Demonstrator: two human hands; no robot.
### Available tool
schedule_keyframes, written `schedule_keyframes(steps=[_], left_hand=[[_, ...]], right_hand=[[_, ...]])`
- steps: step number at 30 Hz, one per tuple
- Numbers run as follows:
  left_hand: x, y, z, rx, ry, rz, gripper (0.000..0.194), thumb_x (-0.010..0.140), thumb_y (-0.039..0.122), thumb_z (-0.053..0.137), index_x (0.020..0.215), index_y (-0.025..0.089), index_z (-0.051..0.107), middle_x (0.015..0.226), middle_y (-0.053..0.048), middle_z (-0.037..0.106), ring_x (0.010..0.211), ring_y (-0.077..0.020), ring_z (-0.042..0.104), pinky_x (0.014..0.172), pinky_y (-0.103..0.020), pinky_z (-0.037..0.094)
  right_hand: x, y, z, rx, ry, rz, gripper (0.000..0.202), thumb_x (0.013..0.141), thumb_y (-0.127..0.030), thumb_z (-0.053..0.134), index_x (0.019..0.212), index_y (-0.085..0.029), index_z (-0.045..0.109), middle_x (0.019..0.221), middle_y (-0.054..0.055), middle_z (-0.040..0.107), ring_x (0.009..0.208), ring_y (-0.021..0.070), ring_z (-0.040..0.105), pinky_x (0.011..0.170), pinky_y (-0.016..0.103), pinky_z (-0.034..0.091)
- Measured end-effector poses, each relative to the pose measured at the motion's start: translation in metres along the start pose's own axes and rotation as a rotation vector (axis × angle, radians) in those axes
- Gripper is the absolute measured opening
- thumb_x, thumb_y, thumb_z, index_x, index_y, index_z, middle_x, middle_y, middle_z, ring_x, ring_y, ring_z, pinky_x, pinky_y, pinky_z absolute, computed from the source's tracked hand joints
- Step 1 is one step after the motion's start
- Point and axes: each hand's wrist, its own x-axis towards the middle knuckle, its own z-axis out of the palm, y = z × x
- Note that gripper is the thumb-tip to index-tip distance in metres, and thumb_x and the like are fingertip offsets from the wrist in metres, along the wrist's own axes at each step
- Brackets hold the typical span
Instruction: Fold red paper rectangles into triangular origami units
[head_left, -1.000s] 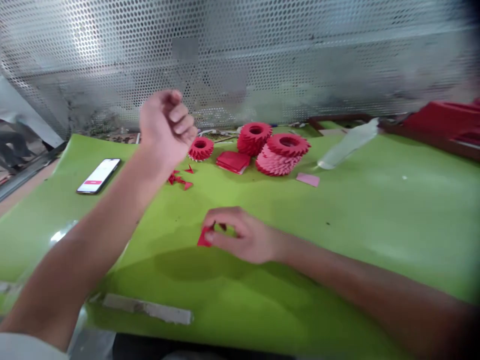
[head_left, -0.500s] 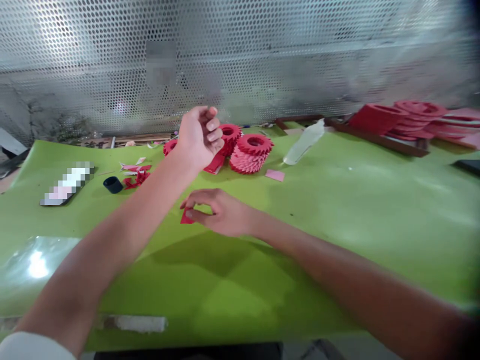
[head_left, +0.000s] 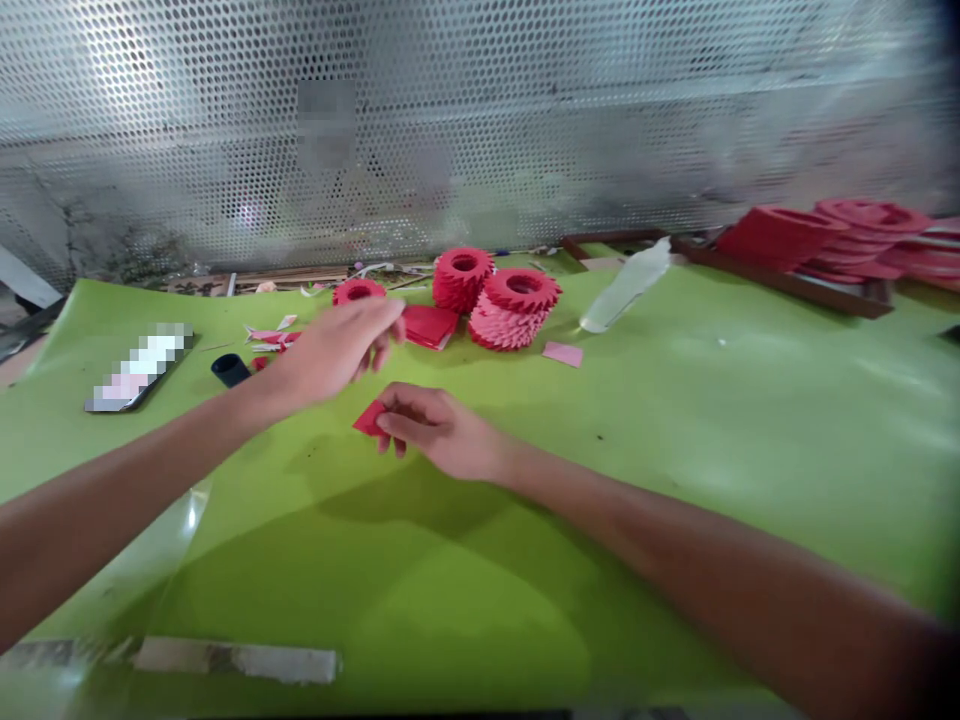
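Pinching the red paper [head_left: 367,419] near mid-frame, my right hand [head_left: 457,437] holds it folded; my left hand [head_left: 337,347] has dropped nearby, putting both hands near the paper. I can't tell whether the left holds anything.

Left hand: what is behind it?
A small red ring shows its top just beyond the left hand; the hand covers its lower part and anything else directly behind.

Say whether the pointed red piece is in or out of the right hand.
In: the right hand pinches the pointed red piece between thumb and fingers, tip protruding.
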Motion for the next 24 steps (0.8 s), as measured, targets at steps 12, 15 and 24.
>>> schedule_keyframes(steps=[12, 15, 24], left_hand=[[-0.062, -0.068, 0.014, 0.102, -0.171, -0.177, 0.044, 0.098, 0.052, 0.04, 0.073, 0.019, 0.053, 0.061, 0.003, 0.049, 0.052, -0.0122, 0.045, 0.049, -0.025, 0.031], [-0.062, -0.072, 0.016, 0.06, -0.132, -0.179, 0.046, 0.098, 0.052, 0.04, 0.07, 0.018, 0.053, 0.058, 0.003, 0.048, 0.051, -0.0114, 0.043, 0.047, -0.024, 0.03], [-0.066, -0.07, 0.017, 0.051, -0.129, -0.147, 0.042, 0.098, 0.047, 0.043, 0.07, 0.017, 0.053, 0.057, 0.003, 0.048, 0.05, -0.0101, 0.042, 0.045, -0.022, 0.031]], right_hand=[[-0.001, -0.002, 0.004, -0.056, 0.004, 0.157, 0.024, 0.096, -0.04, 0.057, 0.092, -0.017, 0.061, 0.076, 0.0, 0.064, 0.067, 0.0129, 0.058, 0.06, 0.025, 0.043], [-0.003, -0.002, 0.003, -0.065, 0.004, 0.186, 0.029, 0.096, -0.044, 0.057, 0.088, -0.017, 0.061, 0.073, -0.001, 0.063, 0.062, 0.0114, 0.054, 0.056, 0.024, 0.04], [-0.005, -0.001, 0.003, -0.033, 0.028, 0.189, 0.027, 0.095, -0.041, 0.056, 0.084, -0.017, 0.06, 0.071, -0.001, 0.064, 0.059, 0.0101, 0.053, 0.053, 0.023, 0.037]])
